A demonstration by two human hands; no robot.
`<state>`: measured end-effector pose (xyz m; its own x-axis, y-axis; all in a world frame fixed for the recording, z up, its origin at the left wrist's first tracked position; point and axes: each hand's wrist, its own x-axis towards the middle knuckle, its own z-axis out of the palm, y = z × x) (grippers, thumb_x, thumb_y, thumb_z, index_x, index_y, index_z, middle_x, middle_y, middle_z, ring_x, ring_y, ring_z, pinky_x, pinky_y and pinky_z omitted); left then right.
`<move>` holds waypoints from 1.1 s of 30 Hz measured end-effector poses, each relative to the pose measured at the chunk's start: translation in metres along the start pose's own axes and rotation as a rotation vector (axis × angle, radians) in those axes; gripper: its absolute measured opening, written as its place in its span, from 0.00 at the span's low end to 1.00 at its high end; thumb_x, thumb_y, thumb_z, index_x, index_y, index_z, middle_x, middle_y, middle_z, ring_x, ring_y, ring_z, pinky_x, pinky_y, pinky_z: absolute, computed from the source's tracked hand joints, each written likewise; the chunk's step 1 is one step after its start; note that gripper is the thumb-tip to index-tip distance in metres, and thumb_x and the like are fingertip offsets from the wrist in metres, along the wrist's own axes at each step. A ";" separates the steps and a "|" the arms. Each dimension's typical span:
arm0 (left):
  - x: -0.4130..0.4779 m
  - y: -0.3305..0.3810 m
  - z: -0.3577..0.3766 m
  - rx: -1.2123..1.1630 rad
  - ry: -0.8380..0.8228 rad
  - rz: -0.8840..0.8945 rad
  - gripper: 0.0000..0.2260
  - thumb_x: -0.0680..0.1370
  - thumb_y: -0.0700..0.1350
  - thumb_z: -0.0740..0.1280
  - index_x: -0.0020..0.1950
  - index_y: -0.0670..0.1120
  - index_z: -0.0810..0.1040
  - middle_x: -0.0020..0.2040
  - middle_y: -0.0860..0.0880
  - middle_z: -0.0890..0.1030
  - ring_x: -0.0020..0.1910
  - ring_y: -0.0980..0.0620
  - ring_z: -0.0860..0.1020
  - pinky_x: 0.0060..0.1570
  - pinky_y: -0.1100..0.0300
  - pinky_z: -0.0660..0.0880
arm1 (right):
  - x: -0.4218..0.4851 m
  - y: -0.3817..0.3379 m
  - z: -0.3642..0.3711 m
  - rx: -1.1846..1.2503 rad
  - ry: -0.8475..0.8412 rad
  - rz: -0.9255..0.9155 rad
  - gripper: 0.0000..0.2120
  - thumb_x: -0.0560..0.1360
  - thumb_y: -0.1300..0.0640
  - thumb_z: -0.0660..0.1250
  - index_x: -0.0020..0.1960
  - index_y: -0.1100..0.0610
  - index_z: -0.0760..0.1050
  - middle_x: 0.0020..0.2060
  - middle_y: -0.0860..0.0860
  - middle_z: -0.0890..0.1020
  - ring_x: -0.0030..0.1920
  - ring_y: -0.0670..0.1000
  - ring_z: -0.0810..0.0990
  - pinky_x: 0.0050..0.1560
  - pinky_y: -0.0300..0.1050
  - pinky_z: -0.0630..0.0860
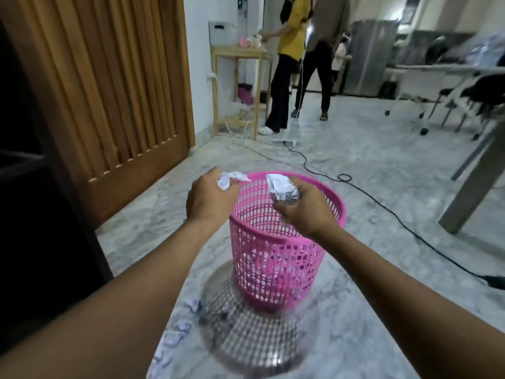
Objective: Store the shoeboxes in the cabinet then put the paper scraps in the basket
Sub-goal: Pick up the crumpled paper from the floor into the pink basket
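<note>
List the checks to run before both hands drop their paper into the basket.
1. Left hand grips a paper ball: ok.
2. Right hand grips a second paper ball: ok.
3. Basket stands upright on the floor, mouth open: ok.
4. Second paper ball is over the basket's mouth: ok.
5. Left hand's paper ball is over the mouth and not outside the rim: cannot tell, it sits right at the rim's edge.
6. All scraps gathered: not ok, several scraps lie on the floor near the basket, to its left.
</note>
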<state>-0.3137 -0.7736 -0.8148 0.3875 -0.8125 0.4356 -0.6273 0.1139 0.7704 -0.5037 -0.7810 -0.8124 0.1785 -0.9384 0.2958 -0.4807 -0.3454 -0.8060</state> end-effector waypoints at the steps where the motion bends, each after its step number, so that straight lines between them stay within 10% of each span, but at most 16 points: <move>1: 0.011 0.011 0.001 -0.052 -0.013 0.032 0.14 0.69 0.54 0.61 0.39 0.43 0.75 0.40 0.48 0.83 0.38 0.44 0.78 0.40 0.48 0.77 | 0.013 -0.004 -0.010 -0.018 0.061 0.001 0.14 0.72 0.65 0.73 0.55 0.54 0.78 0.36 0.49 0.83 0.27 0.41 0.78 0.30 0.37 0.75; 13: 0.061 -0.004 0.129 0.024 -0.460 -0.102 0.09 0.78 0.50 0.66 0.48 0.45 0.77 0.43 0.47 0.81 0.38 0.50 0.79 0.38 0.59 0.74 | 0.087 0.076 -0.024 -0.221 0.115 0.036 0.11 0.73 0.59 0.68 0.55 0.53 0.79 0.44 0.52 0.84 0.44 0.53 0.82 0.41 0.40 0.72; 18: 0.058 -0.022 0.136 0.687 -0.972 -0.072 0.37 0.73 0.69 0.62 0.78 0.56 0.57 0.79 0.46 0.56 0.75 0.42 0.62 0.73 0.44 0.61 | 0.103 0.095 -0.017 -0.215 0.056 0.090 0.08 0.74 0.56 0.67 0.53 0.52 0.78 0.42 0.49 0.82 0.43 0.53 0.81 0.43 0.43 0.73; 25: 0.043 -0.032 0.094 0.722 -0.912 0.107 0.18 0.79 0.62 0.61 0.60 0.54 0.80 0.60 0.55 0.79 0.61 0.54 0.73 0.69 0.44 0.64 | 0.098 0.114 -0.001 -0.224 -0.105 0.203 0.25 0.73 0.55 0.71 0.68 0.57 0.69 0.53 0.56 0.81 0.44 0.54 0.83 0.44 0.51 0.82; 27: 0.034 -0.041 0.078 0.711 -0.848 0.108 0.22 0.77 0.68 0.57 0.56 0.57 0.81 0.59 0.59 0.79 0.62 0.56 0.70 0.72 0.37 0.52 | 0.089 0.112 0.001 -0.259 -0.178 0.213 0.31 0.73 0.54 0.73 0.72 0.56 0.65 0.58 0.59 0.79 0.45 0.55 0.82 0.47 0.51 0.82; 30: 0.020 -0.049 0.058 0.558 -0.777 0.166 0.40 0.66 0.81 0.48 0.52 0.54 0.84 0.51 0.55 0.82 0.53 0.55 0.77 0.62 0.42 0.71 | 0.074 0.102 0.002 -0.455 -0.259 0.182 0.38 0.72 0.43 0.72 0.76 0.53 0.61 0.69 0.60 0.72 0.61 0.60 0.77 0.61 0.54 0.76; 33: 0.006 -0.057 0.051 0.487 -0.695 0.193 0.33 0.72 0.75 0.52 0.54 0.52 0.83 0.52 0.52 0.78 0.54 0.52 0.74 0.57 0.47 0.74 | 0.054 0.084 0.004 -0.536 -0.393 0.118 0.29 0.76 0.39 0.66 0.71 0.54 0.71 0.65 0.58 0.77 0.62 0.58 0.77 0.65 0.53 0.73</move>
<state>-0.3107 -0.8139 -0.8801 -0.1561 -0.9872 0.0329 -0.9203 0.1574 0.3581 -0.5308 -0.8606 -0.8657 0.3491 -0.9345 -0.0691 -0.8577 -0.2889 -0.4253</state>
